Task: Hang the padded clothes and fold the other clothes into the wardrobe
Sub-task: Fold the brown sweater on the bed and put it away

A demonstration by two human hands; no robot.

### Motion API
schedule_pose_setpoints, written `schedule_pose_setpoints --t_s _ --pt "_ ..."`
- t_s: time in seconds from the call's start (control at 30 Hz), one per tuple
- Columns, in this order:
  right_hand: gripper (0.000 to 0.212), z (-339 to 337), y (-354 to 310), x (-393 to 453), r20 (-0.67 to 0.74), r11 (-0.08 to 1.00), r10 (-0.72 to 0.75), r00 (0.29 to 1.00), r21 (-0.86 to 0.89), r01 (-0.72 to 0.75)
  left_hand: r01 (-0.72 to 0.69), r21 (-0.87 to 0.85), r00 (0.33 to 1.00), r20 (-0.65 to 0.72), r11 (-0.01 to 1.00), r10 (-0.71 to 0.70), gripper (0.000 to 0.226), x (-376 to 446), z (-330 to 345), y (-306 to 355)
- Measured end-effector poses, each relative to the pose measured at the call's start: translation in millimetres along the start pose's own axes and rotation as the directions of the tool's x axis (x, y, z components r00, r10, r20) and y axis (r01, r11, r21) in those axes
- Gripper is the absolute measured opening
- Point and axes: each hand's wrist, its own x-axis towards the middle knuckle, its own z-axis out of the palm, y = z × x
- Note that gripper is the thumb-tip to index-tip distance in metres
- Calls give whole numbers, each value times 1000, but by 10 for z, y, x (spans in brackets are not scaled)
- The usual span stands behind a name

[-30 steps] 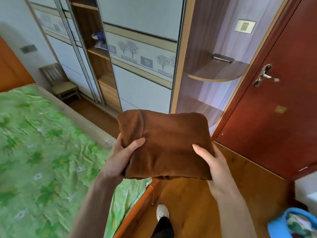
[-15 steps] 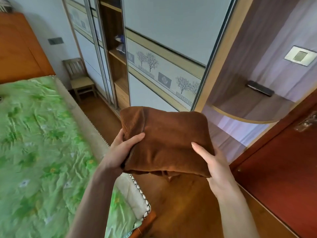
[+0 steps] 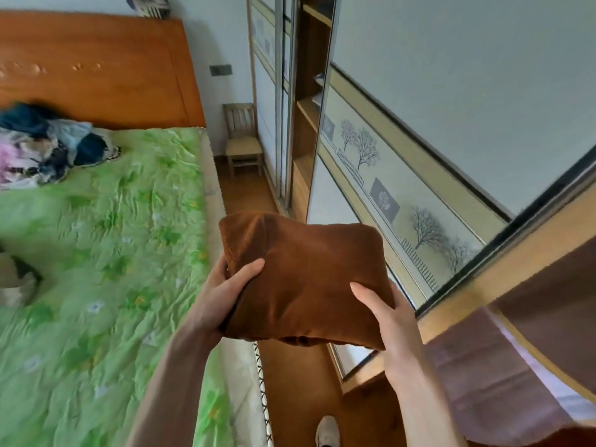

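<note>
I carry a folded brown garment (image 3: 306,272) in front of me with both hands. My left hand (image 3: 222,295) grips its left edge, thumb on top. My right hand (image 3: 385,314) holds its near right corner, thumb on top and fingers underneath. The wardrobe (image 3: 403,130) runs along the right, and its open section (image 3: 306,117) with wooden shelves lies ahead between the sliding doors. A pile of mixed clothes (image 3: 48,150) lies on the bed near the headboard.
The bed with a green flowered cover (image 3: 96,269) fills the left side, with a wooden headboard (image 3: 96,69) behind it. A narrow strip of wooden floor (image 3: 251,195) runs between bed and wardrobe. A small wooden chair (image 3: 242,140) stands at its far end.
The view has swung left, from the red door and corner shelves toward the bed and the open wardrobe section. The brown garment stays in both hands with the same hold.
</note>
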Motion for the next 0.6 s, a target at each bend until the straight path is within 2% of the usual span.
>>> schedule_pose_setpoints --t_s 0.13,0.3,0.43,0.53,0.6 --pt "42 11 -279 699 124 1000 -15 992 -2 15 -39 -56 996 -87 998 34 63 346 228 105" --pt "53 62 -450 1268 252 1000 -13 968 -12 17 -67 -131 979 -201 989 40 44 560 387 147" --pt "47 212 -554 1500 355 999 -11 935 -25 21 -108 -156 957 -285 982 60 51 580 347 234" --pt "59 399 -630 1659 407 1000 10 913 -29 3 -127 -192 935 -350 973 53 51 616 260 310" --pt "58 529 -683 1779 431 1000 16 902 -26 -5 -135 -226 925 -378 965 41 53 709 204 360"
